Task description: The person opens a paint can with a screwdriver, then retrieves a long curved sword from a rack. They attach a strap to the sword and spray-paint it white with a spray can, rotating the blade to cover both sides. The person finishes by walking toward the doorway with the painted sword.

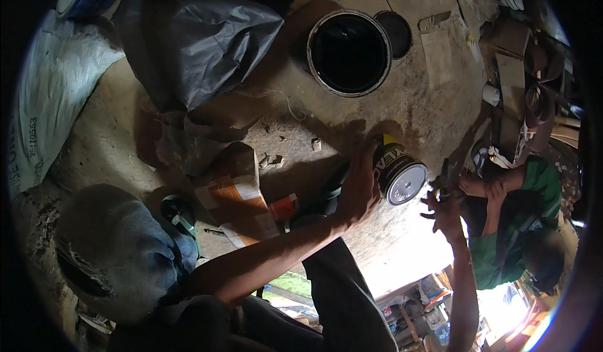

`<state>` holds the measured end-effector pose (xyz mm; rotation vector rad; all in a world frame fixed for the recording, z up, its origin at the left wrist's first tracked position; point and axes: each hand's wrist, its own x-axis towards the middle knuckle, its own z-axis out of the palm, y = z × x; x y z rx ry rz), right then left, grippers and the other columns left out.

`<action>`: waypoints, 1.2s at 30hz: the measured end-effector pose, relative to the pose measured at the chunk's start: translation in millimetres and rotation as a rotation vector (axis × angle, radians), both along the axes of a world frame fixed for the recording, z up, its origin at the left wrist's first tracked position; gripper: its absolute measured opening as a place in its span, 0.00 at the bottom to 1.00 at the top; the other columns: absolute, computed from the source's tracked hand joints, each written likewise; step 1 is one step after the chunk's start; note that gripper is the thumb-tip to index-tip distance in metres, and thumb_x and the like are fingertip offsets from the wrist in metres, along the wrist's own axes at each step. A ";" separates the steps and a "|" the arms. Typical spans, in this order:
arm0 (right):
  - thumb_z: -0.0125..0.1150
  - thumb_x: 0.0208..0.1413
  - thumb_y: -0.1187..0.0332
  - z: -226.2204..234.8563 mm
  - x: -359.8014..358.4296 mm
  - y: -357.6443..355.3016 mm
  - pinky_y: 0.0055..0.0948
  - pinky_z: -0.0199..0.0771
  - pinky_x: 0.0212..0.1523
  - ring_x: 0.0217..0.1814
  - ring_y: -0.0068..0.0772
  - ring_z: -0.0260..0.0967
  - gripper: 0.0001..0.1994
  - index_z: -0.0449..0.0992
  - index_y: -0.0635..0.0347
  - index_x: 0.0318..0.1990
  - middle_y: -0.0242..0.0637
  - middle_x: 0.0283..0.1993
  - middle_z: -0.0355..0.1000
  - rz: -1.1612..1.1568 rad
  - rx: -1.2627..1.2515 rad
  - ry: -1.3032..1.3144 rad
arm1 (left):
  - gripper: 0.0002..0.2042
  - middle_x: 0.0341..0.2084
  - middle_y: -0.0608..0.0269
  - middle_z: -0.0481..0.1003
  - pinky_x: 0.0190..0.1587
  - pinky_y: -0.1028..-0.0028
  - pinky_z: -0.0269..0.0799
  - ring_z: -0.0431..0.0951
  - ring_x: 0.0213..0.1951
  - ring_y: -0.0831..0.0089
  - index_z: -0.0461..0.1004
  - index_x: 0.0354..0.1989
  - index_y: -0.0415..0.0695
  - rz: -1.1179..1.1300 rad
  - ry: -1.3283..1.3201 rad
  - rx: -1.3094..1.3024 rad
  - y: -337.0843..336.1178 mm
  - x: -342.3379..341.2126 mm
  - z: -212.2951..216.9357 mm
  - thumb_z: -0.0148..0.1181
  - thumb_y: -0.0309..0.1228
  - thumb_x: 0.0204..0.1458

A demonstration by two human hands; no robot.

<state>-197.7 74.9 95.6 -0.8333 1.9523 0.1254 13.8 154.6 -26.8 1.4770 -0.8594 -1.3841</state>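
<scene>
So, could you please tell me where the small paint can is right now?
In the head view, the small paint can is right of centre, held on its side by the left hand, below the large open bucket and beside the right hand.

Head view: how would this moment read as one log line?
left hand: holds tin on its side | right hand: by tin lid, grip unclear | open bucket: on floor beyond

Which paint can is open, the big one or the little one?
The big can up top is open and dark inside. The small can in the left hand has its lid on.
</scene>
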 end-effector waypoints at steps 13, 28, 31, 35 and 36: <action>0.56 0.55 0.80 20.5 18.1 -17.5 0.44 0.70 0.58 0.63 0.58 0.61 0.32 0.51 0.65 0.67 0.58 0.68 0.53 1.122 -0.229 0.538 | 0.29 0.57 0.39 0.60 0.49 0.59 0.73 0.72 0.50 0.46 0.58 0.61 0.33 -0.354 0.001 0.076 83.2 -12.5 20.1 0.56 0.22 0.47; 0.71 0.41 0.68 34.3 81.1 -71.4 0.47 0.60 0.65 0.69 0.42 0.56 0.39 0.59 0.48 0.64 0.38 0.71 0.53 1.941 -0.105 1.151 | 0.40 0.64 0.37 0.53 0.50 0.63 0.76 0.71 0.54 0.46 0.42 0.70 0.34 -0.311 -0.031 0.191 49.9 -4.5 31.3 0.57 0.24 0.48; 0.69 0.44 0.69 35.1 86.7 -73.7 0.45 0.63 0.61 0.65 0.40 0.58 0.34 0.62 0.49 0.61 0.37 0.68 0.56 1.941 -0.210 1.119 | 0.39 0.63 0.37 0.53 0.50 0.62 0.75 0.72 0.52 0.45 0.43 0.69 0.34 -0.328 -0.047 0.214 48.6 -3.2 33.5 0.56 0.23 0.48; 0.67 0.47 0.67 39.9 93.8 -75.0 0.43 0.65 0.57 0.63 0.37 0.59 0.29 0.64 0.48 0.59 0.35 0.64 0.59 1.976 -0.201 1.122 | 0.38 0.62 0.37 0.53 0.51 0.62 0.75 0.72 0.52 0.44 0.45 0.68 0.34 -0.338 -0.043 0.217 46.2 -1.8 34.0 0.56 0.22 0.48; 0.67 0.47 0.67 41.9 95.1 -74.3 0.42 0.65 0.56 0.62 0.37 0.59 0.29 0.64 0.48 0.59 0.35 0.64 0.59 2.003 -0.251 1.149 | 0.38 0.62 0.37 0.54 0.51 0.62 0.75 0.72 0.52 0.45 0.45 0.68 0.34 -0.334 -0.049 0.223 45.7 -1.9 33.6 0.56 0.22 0.48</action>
